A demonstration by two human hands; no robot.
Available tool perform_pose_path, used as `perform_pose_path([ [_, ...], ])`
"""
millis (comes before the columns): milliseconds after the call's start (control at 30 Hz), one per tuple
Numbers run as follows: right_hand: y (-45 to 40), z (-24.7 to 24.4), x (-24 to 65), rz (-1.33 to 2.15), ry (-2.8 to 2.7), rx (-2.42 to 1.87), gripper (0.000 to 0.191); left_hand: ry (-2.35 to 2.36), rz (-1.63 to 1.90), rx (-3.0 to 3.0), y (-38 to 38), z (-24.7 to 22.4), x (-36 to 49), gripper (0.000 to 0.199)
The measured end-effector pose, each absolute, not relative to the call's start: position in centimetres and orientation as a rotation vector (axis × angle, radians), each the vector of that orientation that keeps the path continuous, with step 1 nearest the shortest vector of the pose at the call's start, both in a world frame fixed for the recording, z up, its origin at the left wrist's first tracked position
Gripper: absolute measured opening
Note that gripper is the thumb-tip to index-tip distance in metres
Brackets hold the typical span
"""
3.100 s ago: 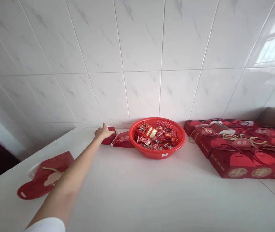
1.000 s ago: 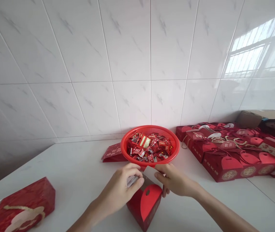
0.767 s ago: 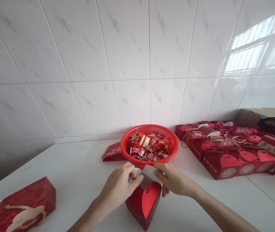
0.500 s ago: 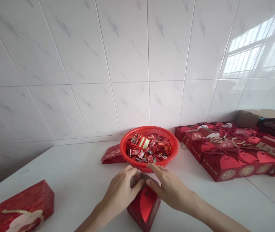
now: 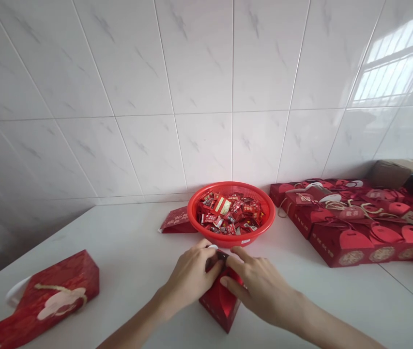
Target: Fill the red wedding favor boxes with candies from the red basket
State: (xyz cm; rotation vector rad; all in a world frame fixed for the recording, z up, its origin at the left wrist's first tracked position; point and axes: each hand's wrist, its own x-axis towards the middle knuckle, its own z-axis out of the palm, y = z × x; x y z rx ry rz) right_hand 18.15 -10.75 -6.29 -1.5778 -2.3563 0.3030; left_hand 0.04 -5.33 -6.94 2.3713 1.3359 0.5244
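A small red gift box [image 5: 220, 301] stands on the white counter in front of me, with both hands at its top. My left hand [image 5: 193, 270] pinches the dark upper flap on the box's left side. My right hand [image 5: 259, 286] has its thumb and fingers closed on the flaps from the right, covering part of the box's front. A bit of something white shows beyond my left fingertips. Just behind the hands sits a red plastic basket [image 5: 191, 220] filled with wrapped candies [image 5: 228, 213].
Several closed red gift boxes [image 5: 351, 242] with cords stand in rows at the right, a cardboard box [image 5: 395, 173] behind them. A flat red carton [image 5: 177, 220] lies left of the basket. A red package [image 5: 61, 291] with a pale tag lies at left. The tiled wall [image 5: 206, 145] bounds the counter.
The view has shifted left and down, so the things sit farther right and higher. My right fingers have moved inward over the top flaps of the gift box.
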Motion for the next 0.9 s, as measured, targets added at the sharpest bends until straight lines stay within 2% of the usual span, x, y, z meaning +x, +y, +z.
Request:
perform_pose_path([
  [300,-10.9,-5.2,18.3,0.45,-2.328,-1.608,0.033,1.264,0.507,2.31,-5.5,-6.1,-0.2,0.018],
  [400,-10.9,-5.0,18.4,0.501,-2.317,-1.604,0.032,1.219,0.488,2.278,-5.4,-5.9,-0.4,0.018],
  [533,-11.1,-4.5,19.2,0.6,-2.293,-1.535,0.02,1.126,0.462,2.237,-5.3,-5.4,-0.8,0.02],
  [600,-11.1,-4.0,19.9,0.687,-2.303,-1.45,0.023,1.085,0.439,2.202,-5.2,-5.0,-1.0,0.025],
  [667,-11.1,-3.4,20.8,0.786,-2.325,-1.407,0.039,1.078,0.37,2.158,-4.9,-4.5,-1.4,0.035],
  [767,-10.6,-2.8,22.3,0.892,-2.373,-1.498,0.078,1.032,0.205,2.083,-4.3,-3.9,-2.4,0.058],
  [833,-10.1,-2.7,23.1,0.92,-2.407,-1.584,0.1,0.934,0.12,2.057,-3.8,-3.7,-3.2,0.08],
  [900,-9.6,-2.8,23.5,0.932,-2.44,-1.636,0.11,0.848,0.064,2.06,-3.3,-3.7,-4.0,0.108],
])
